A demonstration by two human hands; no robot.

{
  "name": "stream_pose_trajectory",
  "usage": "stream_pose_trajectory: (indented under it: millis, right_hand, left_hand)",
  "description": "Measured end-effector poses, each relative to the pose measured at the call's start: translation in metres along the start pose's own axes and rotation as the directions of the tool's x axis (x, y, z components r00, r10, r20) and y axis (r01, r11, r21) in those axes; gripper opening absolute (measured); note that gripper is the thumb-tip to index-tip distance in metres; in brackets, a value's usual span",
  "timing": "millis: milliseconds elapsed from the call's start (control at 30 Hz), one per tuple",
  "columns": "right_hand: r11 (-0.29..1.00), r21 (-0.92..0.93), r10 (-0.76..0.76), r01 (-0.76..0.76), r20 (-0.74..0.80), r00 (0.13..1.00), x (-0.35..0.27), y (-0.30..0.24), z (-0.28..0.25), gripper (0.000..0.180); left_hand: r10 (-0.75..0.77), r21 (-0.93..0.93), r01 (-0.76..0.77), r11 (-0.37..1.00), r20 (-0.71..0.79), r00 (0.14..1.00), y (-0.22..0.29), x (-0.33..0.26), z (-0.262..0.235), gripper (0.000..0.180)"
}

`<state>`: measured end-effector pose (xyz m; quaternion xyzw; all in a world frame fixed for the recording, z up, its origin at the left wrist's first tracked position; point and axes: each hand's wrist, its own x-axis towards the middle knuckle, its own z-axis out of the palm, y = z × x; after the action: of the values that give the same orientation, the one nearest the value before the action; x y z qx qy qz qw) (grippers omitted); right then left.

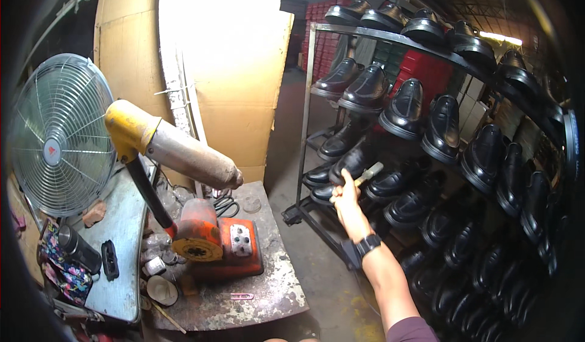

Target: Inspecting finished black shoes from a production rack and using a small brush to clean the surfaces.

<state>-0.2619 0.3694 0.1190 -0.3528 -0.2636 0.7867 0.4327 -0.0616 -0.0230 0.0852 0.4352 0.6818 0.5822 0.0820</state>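
Observation:
My right hand [348,197], a dark watch on its wrist, reaches into a black metal shoe rack [306,86]. Its fingers are closed round a slim tool [370,172] with a pale, flat tip that sticks out to the right; I cannot make out its exact kind. Just beyond the thumb is a slightly blurred black leather shoe [355,159], touching or nearly touching the hand; whether the fingers also grip it, I cannot tell. More black shoes [407,107] stand in rows on the tiers around it. My left hand is out of view.
Left of the rack, a worn table [274,293] bears an orange machine base [210,244] and a yellow-grey cylindrical form on an arm [183,150]. A large fan [52,153] stands over a pale-blue table [122,250] at the far left. Cardboard sheets [237,98] lean behind.

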Motion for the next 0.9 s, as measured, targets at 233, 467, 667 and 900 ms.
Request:
stream_pose_trajectory:
  millis: [233,467,667,900]
  right_hand:
    - [0.997,-0.043,0.076,-0.068,0.265,0.961,-0.147,0.031,-0.095,0.033]
    - [0.968,-0.157,0.237,-0.196,0.312,0.92,-0.278,0.023,-0.188,0.025]
    - [0.901,-0.386,0.319,-0.2,0.275,0.907,-0.36,0.004,-0.228,0.017]
    - [0.854,-0.514,0.323,-0.08,0.403,0.856,-0.394,0.009,-0.293,0.034]
  left_hand:
    - [0.061,0.188,-0.045,0.981,-0.083,0.995,-0.05,-0.055,0.051,0.018]
    - [-0.135,0.016,0.136,0.991,-0.08,0.988,-0.038,-0.048,0.034,0.013]
    - [-0.519,-0.729,0.352,0.587,-0.006,0.855,-0.031,-0.029,0.034,0.066]
    - [-0.518,-0.828,0.312,0.466,0.031,0.855,0.004,-0.03,0.037,0.038]
